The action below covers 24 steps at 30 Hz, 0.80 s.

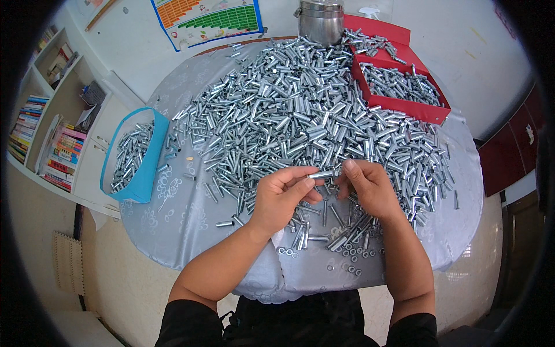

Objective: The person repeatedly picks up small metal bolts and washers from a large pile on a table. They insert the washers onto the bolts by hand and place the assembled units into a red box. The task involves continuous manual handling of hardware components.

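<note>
Above the near side of the pile (277,110), pinching a bolt (325,174) from both ends: at its left end with the fingertips of the left hand (276,196), at its right end with those of the right hand (371,188). Lying directly between the two, clearly nearer to neither, with its long axis running almost sideways across the pile's near side. Impossible to tell what is covered by the fingertips. In front of the pile, loose nuts (352,269) on the tablecloth (191,243). Left of the pile, a blue bin (151,173) with more metal parts; at its far right, a red box (408,110), likewise filled; at its far edge, a steel pot (319,27).
</note>
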Each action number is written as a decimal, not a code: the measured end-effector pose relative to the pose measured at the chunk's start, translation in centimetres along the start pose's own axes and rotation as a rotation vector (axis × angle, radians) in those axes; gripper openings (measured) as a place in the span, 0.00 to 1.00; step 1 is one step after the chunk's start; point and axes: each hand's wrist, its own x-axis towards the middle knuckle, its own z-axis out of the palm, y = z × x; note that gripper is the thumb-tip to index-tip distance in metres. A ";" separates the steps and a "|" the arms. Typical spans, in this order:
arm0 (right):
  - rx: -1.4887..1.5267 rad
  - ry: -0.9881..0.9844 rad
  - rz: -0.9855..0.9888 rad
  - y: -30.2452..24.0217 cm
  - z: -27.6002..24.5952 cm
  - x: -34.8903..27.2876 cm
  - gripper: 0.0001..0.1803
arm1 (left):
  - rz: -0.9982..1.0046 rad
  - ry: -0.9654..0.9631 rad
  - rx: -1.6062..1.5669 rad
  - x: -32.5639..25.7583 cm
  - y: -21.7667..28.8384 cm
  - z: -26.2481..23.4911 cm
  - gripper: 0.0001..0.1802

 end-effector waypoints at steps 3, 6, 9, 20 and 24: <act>0.162 0.115 -0.069 -0.5 1.8 0.1 0.15 | 0.001 -0.005 -0.005 0.1 -0.1 0.0 0.14; 0.042 0.046 -0.058 -0.7 1.2 -0.1 0.14 | 0.003 0.000 -0.016 0.0 -0.1 -0.1 0.14; 0.048 -0.028 -0.012 0.4 -0.2 0.1 0.09 | 0.002 0.003 -0.012 0.0 0.1 0.0 0.14; 0.155 -0.028 -0.087 0.1 0.4 0.0 0.09 | 0.012 0.016 0.072 0.1 0.0 0.1 0.13; 0.220 0.021 -0.048 -0.3 1.0 0.0 0.09 | 0.007 0.005 0.091 0.0 0.0 0.3 0.14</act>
